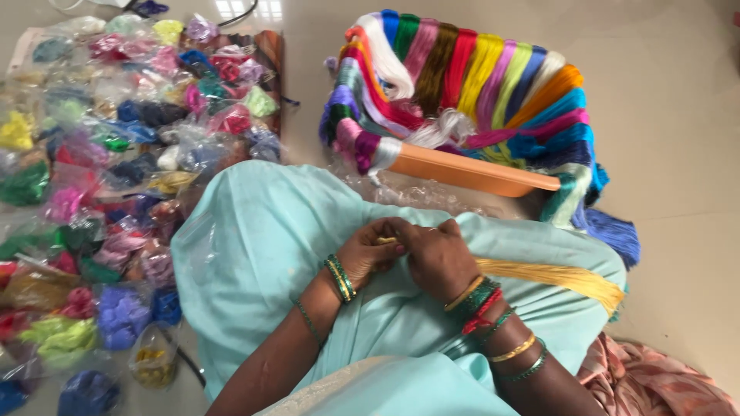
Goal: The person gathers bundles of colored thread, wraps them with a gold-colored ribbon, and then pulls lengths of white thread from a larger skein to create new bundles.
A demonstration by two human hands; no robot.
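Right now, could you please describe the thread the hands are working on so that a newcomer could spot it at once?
Start at the orange tray draped with many-coloured skeins, then drop down to the pale turquoise cloth over the lap. There the left hand and right hand meet on a golden-yellow thread bundle trailing to the right. It alone lies loose on the lap, outside the tray and bags.

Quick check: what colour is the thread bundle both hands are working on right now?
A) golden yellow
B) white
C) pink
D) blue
A: the left hand and right hand pinch the end of a golden yellow thread bundle that trails across the lap to the right.
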